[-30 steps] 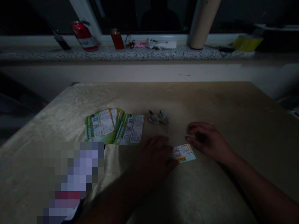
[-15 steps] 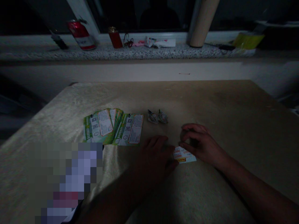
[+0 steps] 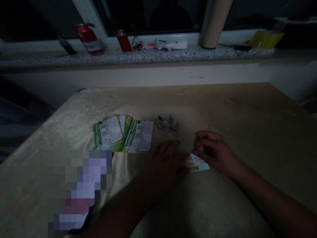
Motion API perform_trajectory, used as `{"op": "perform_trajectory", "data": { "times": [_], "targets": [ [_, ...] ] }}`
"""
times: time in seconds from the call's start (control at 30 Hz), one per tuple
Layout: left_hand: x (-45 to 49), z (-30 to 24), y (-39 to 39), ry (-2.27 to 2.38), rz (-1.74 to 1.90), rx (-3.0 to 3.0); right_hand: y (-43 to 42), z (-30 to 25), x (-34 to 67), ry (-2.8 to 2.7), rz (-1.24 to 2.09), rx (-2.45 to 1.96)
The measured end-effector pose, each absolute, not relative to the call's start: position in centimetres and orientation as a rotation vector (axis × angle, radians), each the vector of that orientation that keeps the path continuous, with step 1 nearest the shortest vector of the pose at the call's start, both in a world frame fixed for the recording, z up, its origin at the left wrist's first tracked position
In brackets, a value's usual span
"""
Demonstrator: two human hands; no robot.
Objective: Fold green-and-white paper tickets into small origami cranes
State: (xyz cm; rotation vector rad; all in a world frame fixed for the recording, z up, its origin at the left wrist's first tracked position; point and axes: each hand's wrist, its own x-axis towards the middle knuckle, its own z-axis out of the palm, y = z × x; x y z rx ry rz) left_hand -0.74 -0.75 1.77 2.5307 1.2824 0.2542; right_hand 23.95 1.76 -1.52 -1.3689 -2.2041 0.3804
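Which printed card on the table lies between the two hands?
The small pale card with an orange strip, alone between left hand and right hand; the green leaflets lie fanned to the left.

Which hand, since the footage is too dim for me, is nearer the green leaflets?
Left. The left hand lies just right of the green leaflets, not touching; the right hand is farther right, past the small card.

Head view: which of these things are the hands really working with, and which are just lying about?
In use: small printed card, touched by left hand and right hand; probably also the green leaflets and two folded paper pieces on the table.
Lying about, on the windowsill: red can, red lighter, crumpled wrapper, cardboard tube, yellow bag.
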Motion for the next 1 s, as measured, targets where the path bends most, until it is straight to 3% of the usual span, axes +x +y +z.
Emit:
{"op": "perform_trajectory", "data": {
  "times": [0.37,0.83,1.0],
  "targets": [
    [-0.6,2.0,-0.9,1.345,0.313,2.597,2.3,-1.4,25.8,-2.187,0.397,-1.367],
    [0.1,1.2,-0.2,1.007,0.499,2.558,2.2,-1.0,25.0,-2.182,0.351,-1.345],
    [0.1,1.0,0.1,1.032,0.582,2.561,1.9,1.0,24.4,-2.156,0.553,-1.213]
  ]
}}
